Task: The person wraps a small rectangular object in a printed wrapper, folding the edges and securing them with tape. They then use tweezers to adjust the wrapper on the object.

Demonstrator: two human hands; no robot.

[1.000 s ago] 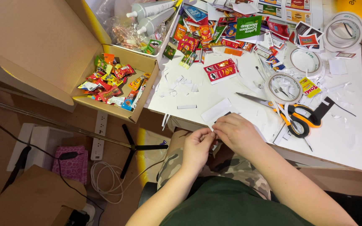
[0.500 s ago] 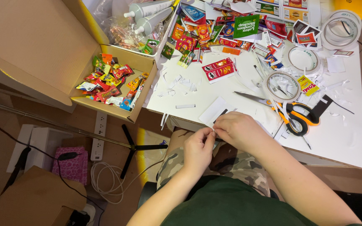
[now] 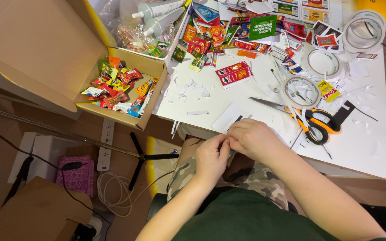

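so, hands: my left hand and my right hand met just below the near edge of the white table, fingertips touching each other.
left fingers: curled in and pinched toward the right ones; what they gripped was too small to tell.
right fingers: bent and closed over the same spot, thumb tucked under; the thing between them was hidden.
paper slip: a white slip lay on the table just beyond my right knuckles.
scissors: orange-and-black scissors rested on the table to the right of my hands, near but apart from them.
tape: a tape roll sat just beyond the scissors, and two more rolls lay farther back.
wrappers: small coloured packets were heaped along the far side of the table, with white paper scraps scattered between.
box: an open cardboard box of tiny packets stood against the table's left edge.
lap: camouflage trousers showed under my wrists.
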